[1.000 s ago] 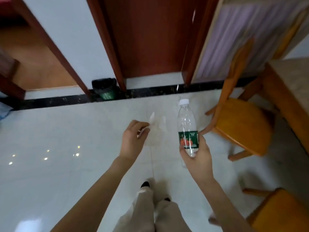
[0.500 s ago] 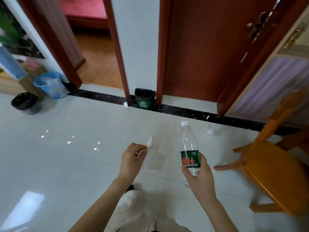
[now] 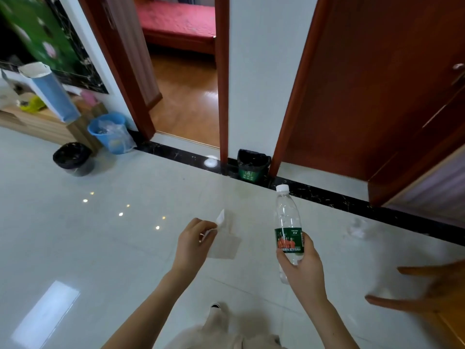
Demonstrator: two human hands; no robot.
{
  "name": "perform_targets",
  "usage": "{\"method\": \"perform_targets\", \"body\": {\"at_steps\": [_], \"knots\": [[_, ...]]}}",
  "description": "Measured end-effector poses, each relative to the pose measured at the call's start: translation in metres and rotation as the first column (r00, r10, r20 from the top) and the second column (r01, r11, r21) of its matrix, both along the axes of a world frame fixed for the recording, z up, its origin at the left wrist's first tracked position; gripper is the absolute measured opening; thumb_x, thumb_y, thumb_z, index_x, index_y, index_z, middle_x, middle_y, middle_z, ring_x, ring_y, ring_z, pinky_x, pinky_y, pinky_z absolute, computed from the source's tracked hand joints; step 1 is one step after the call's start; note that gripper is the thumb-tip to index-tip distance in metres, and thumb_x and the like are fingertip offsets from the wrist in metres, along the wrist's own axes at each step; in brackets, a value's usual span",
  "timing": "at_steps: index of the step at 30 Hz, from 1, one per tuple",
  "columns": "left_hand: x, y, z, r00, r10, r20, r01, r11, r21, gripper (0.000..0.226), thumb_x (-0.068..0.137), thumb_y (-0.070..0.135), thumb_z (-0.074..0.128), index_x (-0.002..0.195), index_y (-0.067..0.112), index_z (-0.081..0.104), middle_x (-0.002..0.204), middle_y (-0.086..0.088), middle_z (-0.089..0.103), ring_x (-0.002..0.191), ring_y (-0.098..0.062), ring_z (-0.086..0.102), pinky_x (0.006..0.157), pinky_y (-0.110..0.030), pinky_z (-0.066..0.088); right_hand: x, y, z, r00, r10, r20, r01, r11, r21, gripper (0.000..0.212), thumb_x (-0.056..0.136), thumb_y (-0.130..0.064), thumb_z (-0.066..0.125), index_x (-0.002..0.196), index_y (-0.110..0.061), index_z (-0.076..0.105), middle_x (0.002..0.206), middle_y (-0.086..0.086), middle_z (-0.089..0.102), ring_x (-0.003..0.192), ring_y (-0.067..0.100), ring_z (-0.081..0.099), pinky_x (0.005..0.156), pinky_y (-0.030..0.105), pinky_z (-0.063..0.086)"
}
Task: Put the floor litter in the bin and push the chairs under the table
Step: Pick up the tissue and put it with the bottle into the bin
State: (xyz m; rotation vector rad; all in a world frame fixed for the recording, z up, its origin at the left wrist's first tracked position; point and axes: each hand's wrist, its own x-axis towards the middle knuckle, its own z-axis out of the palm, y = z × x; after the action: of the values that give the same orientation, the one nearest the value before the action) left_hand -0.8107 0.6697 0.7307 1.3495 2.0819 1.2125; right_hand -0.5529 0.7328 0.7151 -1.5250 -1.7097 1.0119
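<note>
— Glossy white tile floor (image 3: 105, 248). Bins?
— Small green bin (image 3: 253, 166) against the wall, black-lined. Left of it: blue bucket (image 3: 107, 132) holding clear plastic, then black-bagged bin (image 3: 71, 157).
— Hands?
— Right hand (image 3: 302, 263) clenched round clear bottle (image 3: 288, 230), green label, writing unreadable; left hand (image 3: 195, 244) pinching thin paper (image 3: 225, 241). Both held short of that green bin.

Glossy pale tile floor (image 3: 105, 248) carries three bins — green (image 3: 252, 168), black (image 3: 73, 158), blue (image 3: 110, 132) — and crumpled white litter (image 3: 356, 229).

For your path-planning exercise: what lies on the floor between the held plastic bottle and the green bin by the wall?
In the head view, only bare pale floor tile and the black border strip separate the plastic bottle from the green bin.
</note>
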Motion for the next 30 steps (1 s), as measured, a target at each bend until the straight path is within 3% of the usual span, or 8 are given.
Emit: {"method": "perform_targets", "body": {"at_steps": [4, 10, 16, 20, 23, 26, 30], "knots": [[-0.057, 0.043, 0.013, 0.999, 0.035, 0.009, -0.035, 0.999, 0.011, 0.012, 0.086, 0.008, 0.067, 0.088, 0.019, 0.070, 0.085, 0.008, 0.060, 0.079, -0.006, 0.059, 0.064, -0.017, 0.045, -0.044, 0.039, 0.013, 1.000, -0.006, -0.004, 0.006, 1.000, 0.022, 0.046, 0.082, -0.033, 0.072, 0.123, -0.026, 0.051, 0.095, -0.005, 0.065, 0.088, 0.018, 0.064, 0.076, 0.038, 0.056], [-0.088, 0.115, 0.000, 0.998, 0.025, 0.051, -0.025, 1.000, 0.001, 0.013, 0.087, 0.010, 0.066, 0.088, 0.022, 0.070, 0.087, 0.010, 0.060, 0.080, -0.005, 0.059, 0.063, -0.012, 0.044, -0.074, 0.100, 0.007, 0.999, -0.052, 0.002, 0.052, 0.998, -0.022, 0.044, 0.083, -0.032, 0.072, 0.122, -0.027, 0.052, 0.098, -0.007, 0.065, 0.093, 0.016, 0.063, 0.080, 0.036, 0.054], [-0.102, 0.206, -0.030, 0.996, -0.009, 0.085, 0.014, 0.998, -0.068, 0.015, 0.086, 0.008, 0.066, 0.087, 0.023, 0.070, 0.086, 0.010, 0.060, 0.080, -0.007, 0.060, 0.064, -0.016, 0.046, -0.095, 0.204, -0.015, 0.997, -0.069, 0.027, 0.071, 0.996, -0.061, 0.043, 0.081, -0.039, 0.070, 0.118, -0.036, 0.050, 0.099, -0.012, 0.063, 0.092, 0.008, 0.061, 0.074, 0.027, 0.051], [-0.120, 0.294, -0.030, 0.997, 0.006, 0.074, 0.000, 0.996, -0.088, 0.015, 0.085, 0.008, 0.067, 0.086, 0.022, 0.069, 0.086, 0.010, 0.060, 0.079, -0.006, 0.059, 0.065, -0.013, 0.044, -0.114, 0.302, -0.014, 0.999, -0.048, 0.026, 0.049, 0.997, -0.053, 0.034, 0.082, -0.034, 0.072, 0.103, -0.047, 0.049, 0.091, -0.015, 0.064, 0.082, -0.001, 0.061, 0.062, 0.014, 0.045], [-0.134, 0.364, -0.018, 0.999, 0.018, 0.046, -0.014, 0.996, -0.087, 0.012, 0.086, 0.009, 0.067, 0.088, 0.021, 0.069, 0.087, 0.009, 0.060, 0.081, -0.004, 0.058, 0.066, -0.011, 0.043, -0.131, 0.372, -0.004, 1.000, -0.016, 0.023, 0.018, 0.999, -0.049, 0.035, 0.082, -0.030, 0.073, 0.105, -0.044, 0.051, 0.089, -0.014, 0.065, 0.079, -0.006, 0.060, 0.057, 0.007, 0.045], [-0.148, 0.428, -0.007, 1.000, 0.013, 0.019, -0.012, 0.999, -0.052, 0.011, 0.086, 0.010, 0.067, 0.089, 0.021, 0.069, 0.088, 0.009, 0.060, 0.081, -0.003, 0.057, 0.067, -0.009, 0.042, -0.148, 0.434, 0.004, 0.999, 0.031, 0.026, -0.030, 0.999, -0.044, 0.035, 0.081, -0.032, 0.072, 0.111, -0.033, 0.054, 0.092, -0.012, 0.064, 0.081, 0.000, 0.061, 0.062, 0.014, 0.046], [-0.167, 0.488, -0.004, 1.000, 0.010, 0.007, -0.009, 0.999, -0.042, 0.010, 0.086, 0.011, 0.066, 0.091, 0.019, 0.070, 0.088, 0.011, 0.060, 0.080, -0.006, 0.058, 0.068, -0.009, 0.043, -0.172, 0.495, 0.005, 0.998, 0.057, 0.019, -0.055, 0.997, -0.053, 0.032, 0.081, -0.031, 0.072, 0.107, -0.032, 0.054, 0.094, -0.010, 0.064, 0.087, 0.007, 0.061, 0.070, 0.027, 0.049]]}}
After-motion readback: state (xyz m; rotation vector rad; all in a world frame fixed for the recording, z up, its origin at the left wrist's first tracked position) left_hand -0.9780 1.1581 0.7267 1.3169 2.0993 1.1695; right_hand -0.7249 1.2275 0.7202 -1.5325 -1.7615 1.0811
